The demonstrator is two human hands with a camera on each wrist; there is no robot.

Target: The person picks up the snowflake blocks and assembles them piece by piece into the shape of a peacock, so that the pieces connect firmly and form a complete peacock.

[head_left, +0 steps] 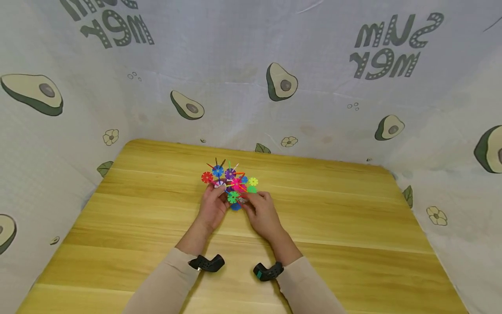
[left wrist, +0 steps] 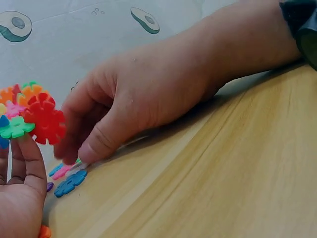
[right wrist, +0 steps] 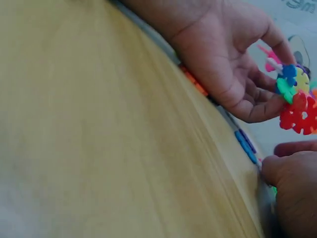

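A bunch of joined colourful snowflake discs [head_left: 231,183] sits at the middle of the wooden table [head_left: 353,226]. My left hand [head_left: 221,190] grips this bunch from the left, fingers curled under it; the left wrist view shows its red disc [left wrist: 45,119] and green disc [left wrist: 15,128] above my fingers [left wrist: 27,156]. My right hand [head_left: 246,200] reaches down beside it, with thumb and fingertips [left wrist: 91,148] pinching a loose pink disc [left wrist: 62,171] on the table. A loose blue disc [left wrist: 70,182] lies next to it. The right wrist view shows the bunch [right wrist: 297,106] in my left hand [right wrist: 262,99], with my right hand [right wrist: 277,166] below.
More loose discs lie flat on the wood under the hands, blue [right wrist: 245,144] and orange [right wrist: 193,82]. A white cloth printed with avocados [head_left: 282,83] walls in the table at the back and on both sides. Black bands [head_left: 206,263] sit on both wrists.
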